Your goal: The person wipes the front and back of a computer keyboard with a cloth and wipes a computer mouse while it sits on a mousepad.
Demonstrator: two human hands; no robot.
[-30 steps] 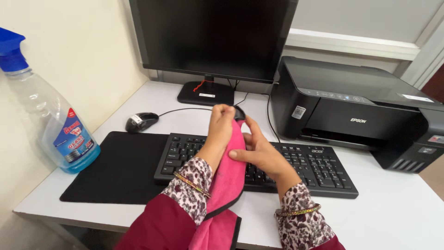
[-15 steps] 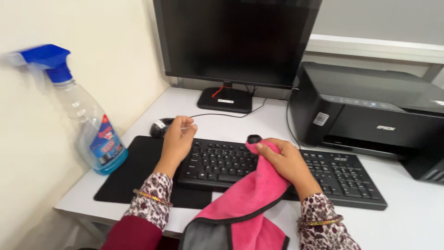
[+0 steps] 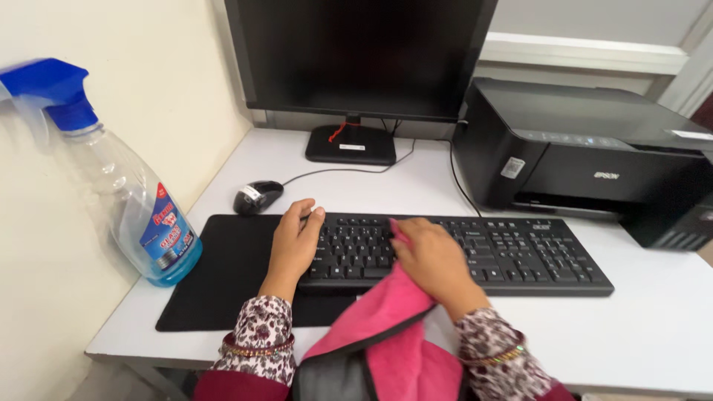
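— Head view: where are your hands?
— Your left hand (image 3: 295, 245) lies flat, fingers loosely spread, steadying the black keyboard's (image 3: 475, 252) left end; your right hand (image 3: 434, 263) presses the pink cloth (image 3: 379, 315) onto its keys.
— Any labels?
— A clear spray bottle (image 3: 122, 186) with a blue-red label stands left.

A keyboard (image 3: 453, 252) held and wiped on a desk (image 3: 653, 327)
The left hand (image 3: 293, 245) is laid on its left end; a pink cloth (image 3: 386, 319) is pressed on the keys by the right hand (image 3: 434, 263).

A dark, blank monitor screen (image 3: 364, 56) stands at the back of the desk. Left of the monitor and nearer, a clear spray bottle (image 3: 122, 182) with a blue trigger head carries a blue, red and white label (image 3: 167, 230). Right of the monitor, the black printer (image 3: 594, 160) bears a small white sticker (image 3: 511, 167).
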